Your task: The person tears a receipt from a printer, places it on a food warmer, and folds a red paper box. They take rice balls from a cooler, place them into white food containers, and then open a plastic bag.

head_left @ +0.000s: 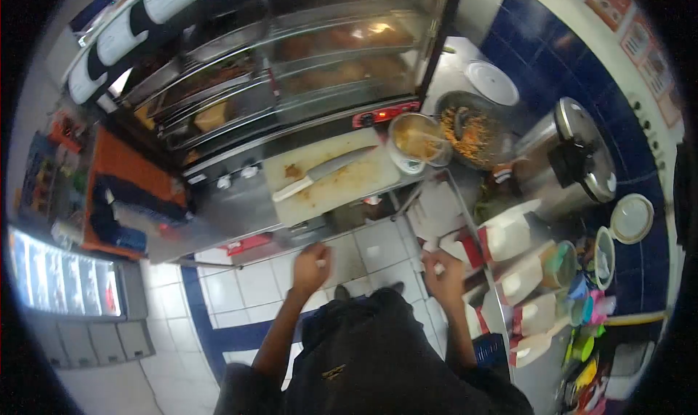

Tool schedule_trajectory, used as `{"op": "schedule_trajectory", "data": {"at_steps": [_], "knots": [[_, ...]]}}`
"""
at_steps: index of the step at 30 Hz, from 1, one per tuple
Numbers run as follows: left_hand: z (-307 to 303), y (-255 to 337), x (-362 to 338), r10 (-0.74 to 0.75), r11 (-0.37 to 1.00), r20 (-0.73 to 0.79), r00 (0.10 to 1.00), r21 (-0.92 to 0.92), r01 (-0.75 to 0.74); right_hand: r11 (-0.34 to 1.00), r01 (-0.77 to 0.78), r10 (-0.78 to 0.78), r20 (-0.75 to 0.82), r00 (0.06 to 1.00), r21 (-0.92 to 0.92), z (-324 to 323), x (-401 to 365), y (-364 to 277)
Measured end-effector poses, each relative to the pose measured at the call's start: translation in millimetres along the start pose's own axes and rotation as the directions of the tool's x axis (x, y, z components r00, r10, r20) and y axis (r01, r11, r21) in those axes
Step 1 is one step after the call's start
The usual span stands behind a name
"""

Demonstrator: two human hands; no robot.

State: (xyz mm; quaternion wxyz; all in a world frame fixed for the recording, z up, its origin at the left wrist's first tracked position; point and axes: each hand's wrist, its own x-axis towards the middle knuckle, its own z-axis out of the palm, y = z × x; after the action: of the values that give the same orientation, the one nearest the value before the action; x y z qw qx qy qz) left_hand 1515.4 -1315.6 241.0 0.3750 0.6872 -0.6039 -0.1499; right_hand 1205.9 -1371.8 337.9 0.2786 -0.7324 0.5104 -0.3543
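Observation:
My left hand [313,268] is closed in a fist above the tiled floor, just short of the counter's front edge. A small pale spot shows at its fingers, too small to name. My right hand [443,275] is also closed, near the metal rail of the side counter. Something small and white shows between its fingers, and I cannot make out what it is. Beyond both hands, a large knife [327,173] with a white handle lies on a stained white cutting board [291,210]. Neither hand touches the knife or the board.
A glass food warmer [342,44] stands behind the board. To its right are a pot of yellowish food [416,137], a pan of shredded food [472,133] and a big steel pressure cooker [563,157]. White containers [520,277] line the right counter. A lit display fridge [65,277] is at left.

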Motion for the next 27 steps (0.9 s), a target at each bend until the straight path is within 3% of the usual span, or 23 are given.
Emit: {"op": "schedule_trajectory", "data": {"at_steps": [2,3,4,6,9,12,13,17,19,20,21,22,23,24,25,26,27], "knots": [[-21.5,-18.4,-9.5,-0.076,0.997,-0.05,0.996,-0.033,0.074,0.991,-0.076,0.08,0.031,0.996,-0.112,21.1,25.4,-6.7],[-21.0,-33.2,-19.4,-0.254,0.962,-0.03,0.967,-0.108,0.249,0.988,-0.084,0.087,0.018,0.996,-0.13,21.4,39.2,-12.0],[-31.2,-26.6,-21.4,-0.267,0.959,-0.047,0.962,-0.113,0.261,0.986,-0.149,0.151,0.022,0.988,-0.08,21.7,53.3,-17.3],[-36.6,-28.0,-32.2,-0.43,0.899,0.02,0.902,-0.08,0.43,0.977,-0.211,0.211,0.027,0.977,-0.021,23.9,72.6,-16.4],[-27.0,-38.2,-44.9,-0.306,0.941,-0.014,0.952,-0.155,0.3,0.996,0.089,-0.086,-0.135,0.987,0.016,31.6,94.5,-3.1],[-18.2,-40.7,-36.2,-0.296,0.936,-0.041,0.954,-0.211,0.282,0.997,-0.022,0.018,-0.049,0.999,-0.073,35.7,104.4,-2.7],[-13.8,-43.5,-33.1,-0.295,0.932,-0.07,0.953,-0.242,0.271,0.998,0.052,-0.056,-0.082,0.995,-0.043,51.2,105.2,24.2],[-5.4,-36.7,14.8,-0.226,0.947,-0.045,0.973,-0.242,0.208,0.999,-0.053,0.053,-0.049,0.997,-0.001,45.9,114.5,11.7],[-2.0,-31.1,37.7,-0.157,0.951,-0.061,0.986,-0.278,0.134,0.942,-0.026,0.019,0.026,0.999,0.334,49.3,116.6,7.5],[0.3,-24.1,50.0,-0.087,0.971,-0.075,0.993,-0.231,0.068,0.959,0.033,-0.034,0.001,0.999,0.281,54.2,119.1,14.5],[4.0,-17.2,61.5,-0.206,0.948,-0.013,0.978,-0.252,0.197,0.967,0.105,-0.105,-0.012,0.994,0.233,59.5,120.5,24.0],[-0.1,-3.6,76.9,-0.12,0.973,0.024,0.992,-0.196,0.123,0.948,0.033,-0.044,0.027,0.999,0.317,55.6,123.2,16.0],[-1.6,13.8,91.0,-0.109,0.984,0.012,0.994,-0.142,0.11,0.96,0.05,-0.073,0.073,0.995,0.274,49.9,127.8,11.0],[0.5,24.6,101.5,-0.084,0.975,0.008,0.996,-0.207,0.084,0.984,0.039,-0.054,0.082,0.995,0.172,49.6,130.4,7.8],[5.1,30.8,115.4,-0.035,0.973,-0.012,0.999,-0.227,0.031,0.97,-0.127,0.095,0.159,0.983,0.206,60.9,131.8,24.0],[10.7,41.6,126.7,0.019,0.967,-0.009,1.0,-0.254,-0.02,0.883,-0.271,0.18,0.257,0.949,0.383,62.2,135.5,26.9],[17.3,51.9,134.5,0.016,0.965,-0.008,1.0,-0.263,-0.018,0.893,-0.179,0.089,0.226,0.97,0.413,61.4,140.2,31.8]]}}
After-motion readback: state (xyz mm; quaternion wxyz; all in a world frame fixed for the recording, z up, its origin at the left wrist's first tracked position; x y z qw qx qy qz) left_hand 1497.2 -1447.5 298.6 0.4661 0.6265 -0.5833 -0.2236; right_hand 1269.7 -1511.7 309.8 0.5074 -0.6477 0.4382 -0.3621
